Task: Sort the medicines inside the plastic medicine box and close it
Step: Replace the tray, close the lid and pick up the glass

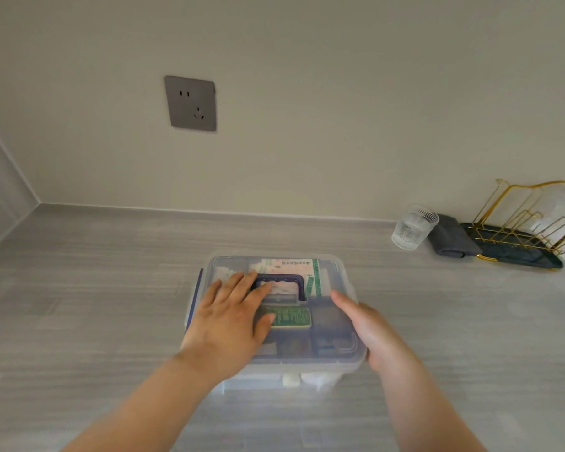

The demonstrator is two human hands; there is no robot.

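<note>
The left hand [232, 316] lies flat, fingers spread, on the lid [327, 324] of the plastic medicine box [274, 380]; the right hand [369, 327], open, cups the box's right edge. Neither hand grips anything. The box sits on the near middle of the counter [79, 305], packets visible through the lid beside the dark handle [284, 282]. This looks like the closing step; next, probably pressing the side latches shut. A glass [413, 226], folded cloth [450, 239] and gold rack [529, 220] stand far right, well apart, blocking nothing.

My left hand [232, 316] covers the near-left part of the lid [333, 318] and the left end of the handle [282, 282]. Contents beneath the clouded lid are blurred; print on the green packet [291, 316] is illegible. The gold rack [532, 220] at far right is cut off by the edge.
</note>
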